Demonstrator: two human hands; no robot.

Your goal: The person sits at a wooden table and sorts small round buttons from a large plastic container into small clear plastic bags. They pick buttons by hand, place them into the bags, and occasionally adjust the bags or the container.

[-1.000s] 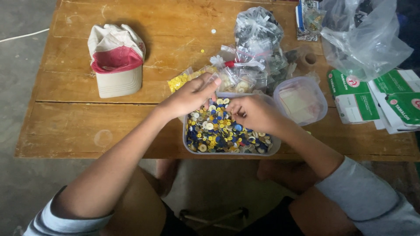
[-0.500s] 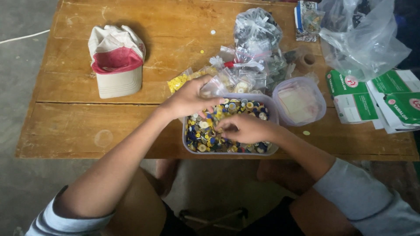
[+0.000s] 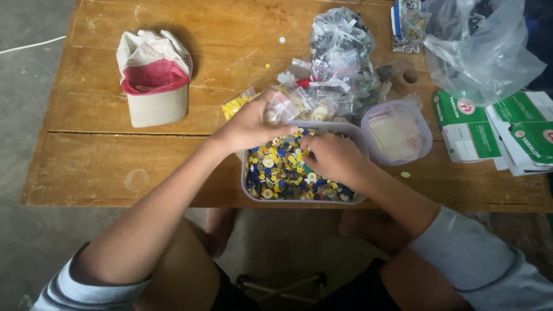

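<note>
1. While both hands are working at the lower middle of the frame, the clear tub (image 3: 249, 185) of mixed buttons (image 3: 275, 173) is sitting at the wooden table's (image 3: 103, 167) near edge, its long axis running left to right.
2. The right hand (image 3: 334, 158) is lying directly over the buttons, fingers curled narrow and pressing down into them; whether they are pinching one I cannot tell.
3. The left hand (image 3: 250, 124) is hovering at the tub's upper-left rim, fingers closed on a small clear bag (image 3: 280, 107).
4. A red-and-cream cap (image 3: 152, 83) is lying well apart, upper left.
</note>
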